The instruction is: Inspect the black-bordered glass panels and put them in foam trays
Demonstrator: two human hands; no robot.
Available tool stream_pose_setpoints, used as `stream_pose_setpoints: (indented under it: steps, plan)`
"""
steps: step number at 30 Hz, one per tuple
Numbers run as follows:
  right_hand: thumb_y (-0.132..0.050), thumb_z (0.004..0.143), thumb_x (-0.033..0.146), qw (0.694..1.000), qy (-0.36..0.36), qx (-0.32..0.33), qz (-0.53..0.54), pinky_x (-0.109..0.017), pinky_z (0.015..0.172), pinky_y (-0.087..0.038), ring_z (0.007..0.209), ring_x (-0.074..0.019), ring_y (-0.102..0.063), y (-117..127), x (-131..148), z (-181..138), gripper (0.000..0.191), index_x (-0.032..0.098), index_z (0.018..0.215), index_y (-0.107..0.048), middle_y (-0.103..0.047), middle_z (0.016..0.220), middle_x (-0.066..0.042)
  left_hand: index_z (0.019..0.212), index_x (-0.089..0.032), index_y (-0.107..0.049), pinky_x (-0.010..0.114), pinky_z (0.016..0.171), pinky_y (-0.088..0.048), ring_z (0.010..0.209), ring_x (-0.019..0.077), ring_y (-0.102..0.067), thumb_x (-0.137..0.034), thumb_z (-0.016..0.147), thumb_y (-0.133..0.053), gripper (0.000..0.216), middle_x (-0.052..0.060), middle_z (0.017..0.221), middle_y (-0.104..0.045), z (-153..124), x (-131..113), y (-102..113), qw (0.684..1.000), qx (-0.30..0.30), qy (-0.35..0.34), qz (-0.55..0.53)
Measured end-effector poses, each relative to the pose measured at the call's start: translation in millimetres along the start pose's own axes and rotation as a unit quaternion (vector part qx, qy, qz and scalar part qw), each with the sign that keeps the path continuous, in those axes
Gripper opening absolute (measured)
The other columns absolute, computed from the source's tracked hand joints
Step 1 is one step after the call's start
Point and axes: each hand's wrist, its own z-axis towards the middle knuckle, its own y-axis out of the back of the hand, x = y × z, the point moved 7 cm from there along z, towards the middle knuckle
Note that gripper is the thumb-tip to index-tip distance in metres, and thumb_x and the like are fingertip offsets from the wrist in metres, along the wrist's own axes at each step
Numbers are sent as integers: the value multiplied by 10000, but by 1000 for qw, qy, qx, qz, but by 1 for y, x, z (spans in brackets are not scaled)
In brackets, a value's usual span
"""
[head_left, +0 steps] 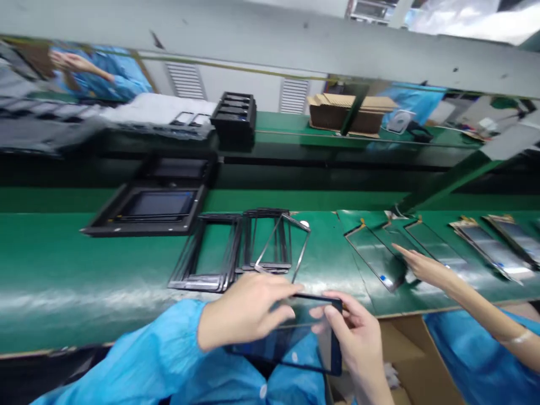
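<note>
Both my hands hold a dark glass panel (295,337) over my lap, below the bench edge. My left hand (247,312) curls over its top left edge, fingers closed on it. My right hand (356,332) pinches the panel's right side with thumb and fingers. Just beyond my hands, several thin black frames (236,247) lie stacked on the green bench (84,270), one tilted up on edge.
A co-worker's hand (426,267) reaches from the right onto glass panels (375,256) laid in a row. A black tray (156,205) holding a screen sits at the left. Stacked black trays (234,115) and cardboard boxes (350,112) stand on the far bench.
</note>
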Motion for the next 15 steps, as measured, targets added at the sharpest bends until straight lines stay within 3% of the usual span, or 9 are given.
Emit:
stream_pose_setpoints:
  steps: [3,5,6,8,10,12,15]
  plan:
    - [-842,867,549,997,-20,69,30,-355,647,-697,620,-273,-822,-27,-7,13,483,195,1192,-804,-853,786,-95,1350,-242,-749,346,862,-622,986,267,-811,-186,981,-637,390,65,1113,-846,-6,6,5,992,-11,37,-122]
    - [-802,894,579,996,-8,40,78,-384,736,-702,790,-294,-850,-28,-8,24,551,221,1311,-763,-872,954,-128,1213,-241,-784,326,760,-634,859,241,-818,-211,974,-638,281,57,1044,-846,-19,34,24,960,-89,123,-236]
    - [-780,911,587,995,3,12,98,-393,771,-700,882,-303,-851,-23,-8,30,549,236,1332,-749,-866,1057,-144,1136,-223,-780,311,676,-630,764,229,-809,-243,947,-681,214,58,978,-838,-31,55,38,929,-153,172,-289]
    - [-770,917,585,992,18,-49,113,-402,794,-697,988,-316,-838,-5,-12,39,499,248,1285,-765,-846,1168,-157,1035,-196,-716,272,528,-587,610,207,-767,-279,854,-790,212,41,849,-797,-62,103,75,847,-308,247,-356]
    - [-804,887,573,989,11,-104,104,-405,780,-699,966,-320,-840,17,-23,46,468,237,1213,-788,-846,1162,-155,1029,-197,-623,258,517,-586,628,212,-773,-257,792,-834,323,33,868,-781,-93,151,120,769,-457,272,-356]
    - [-857,823,581,987,-11,-125,96,-409,750,-706,897,-324,-845,34,-37,49,489,213,1143,-812,-854,1112,-156,1020,-209,-541,242,555,-595,633,172,-761,-211,841,-753,277,11,895,-754,-112,197,162,722,-535,283,-335]
    - [-933,703,611,987,-53,-112,102,-412,707,-715,816,-338,-846,43,-60,50,521,205,1020,-850,-866,1014,-155,1082,-181,-573,260,665,-622,719,135,-743,-180,971,-661,141,18,974,-717,-119,254,213,677,-604,300,-296]
